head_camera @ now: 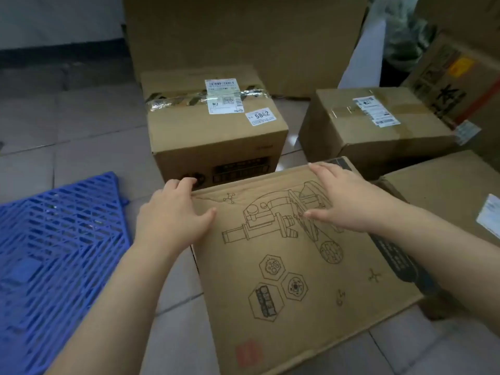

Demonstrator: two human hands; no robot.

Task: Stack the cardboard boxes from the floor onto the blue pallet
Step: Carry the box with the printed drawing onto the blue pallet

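Note:
A flat cardboard box point(305, 280) printed with a line drawing of a microscope lies in front of me on the tiled floor. My left hand point(173, 215) grips its far left corner, fingers curled over the edge and thumb on top. My right hand point(349, 201) rests on the box's far right part, fingers over the far edge. The blue pallet point(54, 253), a slatted plastic grid, lies on the floor to the left with nothing on it. Behind the printed box stands a taped box point(216, 128) with a shipping label and a "5842" sticker.
Another labelled box point(378, 125) sits at the back right, and one more box point(454, 190) lies at the right edge. A very large carton point(243, 36) stands against the back. More cartons lean at the far right. Grey floor tiles show on the left.

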